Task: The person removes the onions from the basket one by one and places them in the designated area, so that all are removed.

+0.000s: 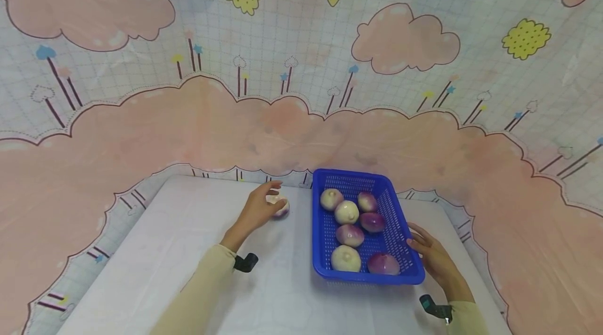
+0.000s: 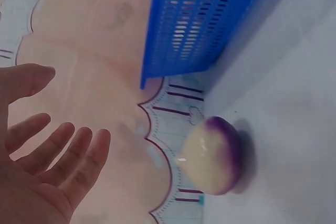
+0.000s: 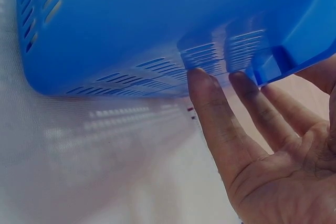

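A white-and-purple onion [image 2: 212, 156] lies on the table, left of a blue plastic basket [image 1: 322, 267]. My left hand [image 1: 256, 209] is just over this onion, partly covering it in the head view. In the left wrist view the fingers are spread and a gap separates them from the onion. Several more onions, one of them a pale onion [image 1: 346, 259] and another a purple onion [image 1: 383, 264], lie inside the basket. My right hand [image 1: 435, 259] is at the basket's right side, its fairly straight fingers [image 3: 218, 111] touching the perforated outer wall and its thumb by the rim.
The white table [image 1: 155, 251] carries the basket and the loose onion. Behind it hangs a patterned cloth [image 1: 282, 136] with clouds and stars, which also shows along both sides. A small black device [image 1: 246, 262] is strapped to the left wrist, and another black device [image 1: 435, 309] to the right.
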A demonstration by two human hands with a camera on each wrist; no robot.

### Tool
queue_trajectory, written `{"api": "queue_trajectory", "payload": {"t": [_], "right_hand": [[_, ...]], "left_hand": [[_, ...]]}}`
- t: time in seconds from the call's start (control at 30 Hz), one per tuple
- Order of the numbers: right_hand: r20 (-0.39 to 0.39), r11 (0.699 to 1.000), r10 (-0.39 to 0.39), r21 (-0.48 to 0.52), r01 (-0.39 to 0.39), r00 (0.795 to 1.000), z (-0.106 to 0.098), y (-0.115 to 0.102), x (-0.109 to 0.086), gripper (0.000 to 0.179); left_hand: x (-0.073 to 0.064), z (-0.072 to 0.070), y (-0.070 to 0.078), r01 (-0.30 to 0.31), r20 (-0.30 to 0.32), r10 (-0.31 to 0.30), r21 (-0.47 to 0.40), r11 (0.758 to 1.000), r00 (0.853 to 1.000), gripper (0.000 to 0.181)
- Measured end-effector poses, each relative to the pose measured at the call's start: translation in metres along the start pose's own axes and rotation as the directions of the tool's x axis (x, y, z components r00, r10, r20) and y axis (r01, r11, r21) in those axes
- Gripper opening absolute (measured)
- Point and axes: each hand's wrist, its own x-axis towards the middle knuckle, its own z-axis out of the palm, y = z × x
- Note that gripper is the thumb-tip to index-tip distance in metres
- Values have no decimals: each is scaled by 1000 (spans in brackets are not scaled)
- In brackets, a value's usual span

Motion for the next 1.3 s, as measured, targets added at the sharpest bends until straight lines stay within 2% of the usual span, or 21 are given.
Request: {"api": "queue_trajectory", "payload": {"t": [0.27, 0.5, 0.73, 0.87, 1.03, 1.13, 1.3], "right_hand": [[3, 1000, 9, 9, -9, 1000, 0, 0, -1, 77], [4, 1000, 17, 8, -17, 1000, 0, -1, -1, 77], [2, 1000, 15, 1, -15, 1000, 0, -2, -1, 77], [11, 1000, 6, 1, -6, 1000, -1, -3, -1, 75], [21, 1000, -1, 2, 1, 1000, -1, -3, -2, 74], [22, 1000, 2, 3, -2, 1000, -1, -4, -1, 74], [22, 1000, 7, 4, -7, 1000, -1, -5, -1, 74]], "left_hand": [[-4, 1, 30, -123, 28, 122, 29, 992, 992, 52], [-5, 4, 51, -163, 66, 159, 54, 985, 985, 52], [-3, 11, 69, -238, 103, 235, 13, 971, 967, 53], [1, 17, 76, -237, 145, 235, -4, 972, 961, 55], [8, 24, 85, -204, 237, 207, -35, 978, 949, 58], [12, 28, 90, -177, 304, 180, -38, 984, 936, 59], [18, 39, 92, -190, 419, 178, -13, 982, 891, 58]]}}
